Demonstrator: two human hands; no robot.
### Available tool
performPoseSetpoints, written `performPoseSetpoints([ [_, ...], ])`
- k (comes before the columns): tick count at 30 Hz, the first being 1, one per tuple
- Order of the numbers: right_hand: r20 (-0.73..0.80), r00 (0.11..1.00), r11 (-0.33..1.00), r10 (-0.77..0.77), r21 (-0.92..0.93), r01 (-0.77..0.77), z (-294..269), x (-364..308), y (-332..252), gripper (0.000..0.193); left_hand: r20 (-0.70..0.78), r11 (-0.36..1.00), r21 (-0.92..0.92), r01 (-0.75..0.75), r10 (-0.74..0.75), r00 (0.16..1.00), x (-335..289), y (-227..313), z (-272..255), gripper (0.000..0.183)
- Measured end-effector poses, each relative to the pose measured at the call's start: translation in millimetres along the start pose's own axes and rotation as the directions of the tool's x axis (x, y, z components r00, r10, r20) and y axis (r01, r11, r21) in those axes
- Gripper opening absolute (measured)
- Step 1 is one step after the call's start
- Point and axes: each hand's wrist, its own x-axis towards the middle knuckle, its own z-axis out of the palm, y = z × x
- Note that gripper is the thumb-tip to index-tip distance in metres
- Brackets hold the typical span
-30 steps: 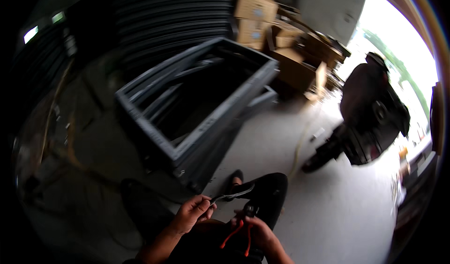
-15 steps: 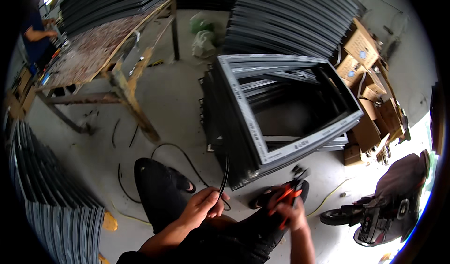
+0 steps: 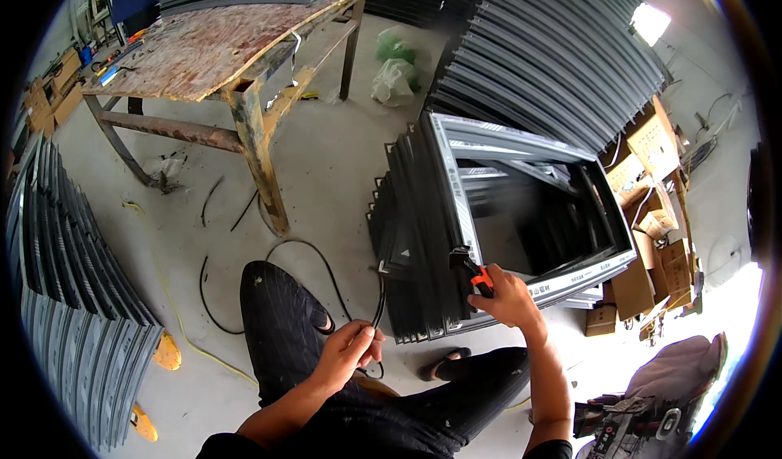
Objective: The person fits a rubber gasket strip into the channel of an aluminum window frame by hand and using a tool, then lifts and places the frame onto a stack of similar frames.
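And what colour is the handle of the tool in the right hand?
The handle is mostly orange-red where it shows, best in the head view.

Cable (image 3: 381, 298) – smooth; tabletop (image 3: 213, 45) – rough wood

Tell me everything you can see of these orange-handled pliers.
The pliers have a dark, metal-looking head and orange-red handles. The right hand grips the handles and hides much of them. The head points forward and to the left, overlapping the stacked grey frames in view; whether it touches them is unclear, as is whether the jaws are open.
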Motion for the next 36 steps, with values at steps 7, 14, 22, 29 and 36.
performPoseSetpoints([
  [7,-0.090,0.993,0.997,0.075,0.044,-0.071,21.4,-7.1,-27.8,0.041,-0.092,0.998,-0.057,-0.029,0.024,0.996,14.8,-34.6,-11.1,0.029],
  [14,-0.064,0.995,0.975,0.076,0.212,-0.061,41.8,10.8,-68.0,0.045,-0.200,0.989,-0.148,0.009,-0.039,0.979,58.7,-70.6,-9.9,0.025],
  [22,-0.340,0.924,0.953,-0.174,0.180,0.246,28.4,-4.6,-72.3,0.043,-0.233,0.990,0.011,-0.144,0.142,0.962,38.7,-42.0,-5.5,0.026],
  [29,0.203,0.973,0.382,-0.108,0.912,-0.148,44.7,-111.4,-58.3,0.037,0.011,0.858,0.401,-0.320,0.345,0.939,-17.0,19.7,33.3,0.016],
  [36,0.297,0.829,-0.428,-0.474,0.745,-0.512,119.3,-184.5,-40.6,0.067,0.116,0.991,0.128,-0.039,0.024,0.993,-2.8,-2.0,50.1,0.026],
])
